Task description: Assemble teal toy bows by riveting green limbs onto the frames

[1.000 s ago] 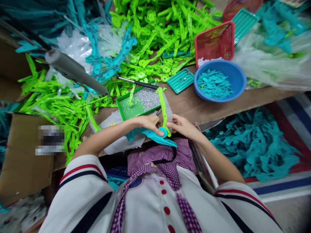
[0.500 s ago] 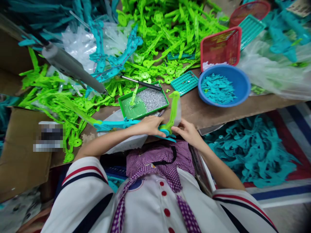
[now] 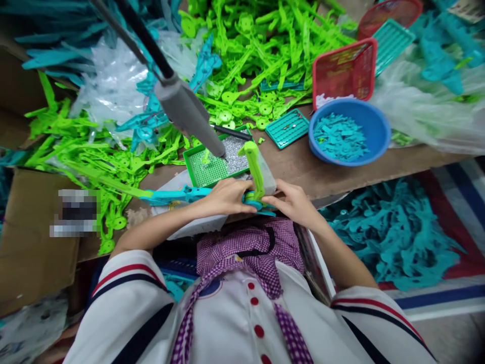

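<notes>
1. Left hand (image 3: pixel 227 197): its fingers are closed on a long teal piece (image 3: pixel 176 196), covering the piece's middle. The thumb lies by the joint disc, partly masked.
2. Right hand (image 3: pixel 297 205): its thumb and forefinger pinch the foot of the upright lime-green arm (image 3: pixel 256 174), from three o'clock. The other fingers are hard to separate.
3. A pale flap backs that arm; its material is unclear.
4. The teal piece runs toward nine o'clock, where its end meets a long green strip; I cannot tell whether they are joined.
5. Between ten and eleven, on the tabletop (image 3: pixel 303 174), sits a green tray (image 3: pixel 191 174) of tiny metal bits. A grey hanging driver (image 3: pixel 189 114) crosses in front; whether its tip touches them is unclear.
6. A small teal tray (image 3: pixel 282 139) lies at one o'clock, a blue basin (image 3: pixel 379 131) at two, partly hiding a red basket (image 3: pixel 322 76).
7. A lime-green heap (image 3: pixel 265 35) fills twelve, cut off above.
8. Toward nine, a cardboard box (image 3: pixel 34 242) is cropped by the picture's edge.
</notes>
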The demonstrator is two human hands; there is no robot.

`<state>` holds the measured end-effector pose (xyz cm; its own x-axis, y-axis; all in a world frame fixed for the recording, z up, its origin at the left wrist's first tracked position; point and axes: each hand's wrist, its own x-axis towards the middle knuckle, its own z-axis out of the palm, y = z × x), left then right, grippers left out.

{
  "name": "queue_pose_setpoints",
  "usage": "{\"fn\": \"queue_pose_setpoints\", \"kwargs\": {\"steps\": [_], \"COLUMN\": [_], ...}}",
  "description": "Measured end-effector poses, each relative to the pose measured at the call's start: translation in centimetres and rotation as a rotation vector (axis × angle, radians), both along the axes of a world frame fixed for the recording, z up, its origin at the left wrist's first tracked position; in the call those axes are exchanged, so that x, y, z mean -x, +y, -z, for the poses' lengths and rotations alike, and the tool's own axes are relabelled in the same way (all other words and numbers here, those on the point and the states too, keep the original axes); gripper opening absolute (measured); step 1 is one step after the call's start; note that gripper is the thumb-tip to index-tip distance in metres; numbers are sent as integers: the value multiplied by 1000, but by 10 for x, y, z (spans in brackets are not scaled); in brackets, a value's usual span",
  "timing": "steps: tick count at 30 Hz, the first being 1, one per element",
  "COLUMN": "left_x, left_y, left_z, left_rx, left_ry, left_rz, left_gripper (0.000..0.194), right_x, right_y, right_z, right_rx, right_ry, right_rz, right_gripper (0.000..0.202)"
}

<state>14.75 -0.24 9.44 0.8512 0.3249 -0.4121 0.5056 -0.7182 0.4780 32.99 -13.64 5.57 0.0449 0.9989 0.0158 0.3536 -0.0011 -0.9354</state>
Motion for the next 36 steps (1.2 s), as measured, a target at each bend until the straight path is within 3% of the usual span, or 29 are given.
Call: {"fn": "queue_pose_setpoints", "kwargs": {"steps": [5,11,13,15,19,23,30,36], "left_x": [9,10,10,10,9,7,0,-5], "left_y": [6,33,41,46,51,51,52,52], "left_z": [-15,-44,-51,-56,-57,-55,-56,-51], "left_rx": [33,276,314,367,462,486,523,556], "left_ry": [-62,-85,-89,-79,-84,-84,-117,-121], "left_rz": [-35,-21,-12,10,30,28,3,13], "left_gripper": [51,53,52,52,57,54,52,55], "right_x": [3,35,43,45,39,38,48,45], "right_y": [-17,-51,-56,-56,-47,-42,-44,-41], "right_z": [12,25,25,21,7,-5,-3,3], "right_rx": [-1,-150,-236,-277,-230,-153,-82,-173], "right_ry": [234,262,301,275,50,-101,147,131], "right_rz": [75,208,189,83,-113,-132,-58,-43], "right_gripper": [49,32,43,57,64,52,51,36]}}
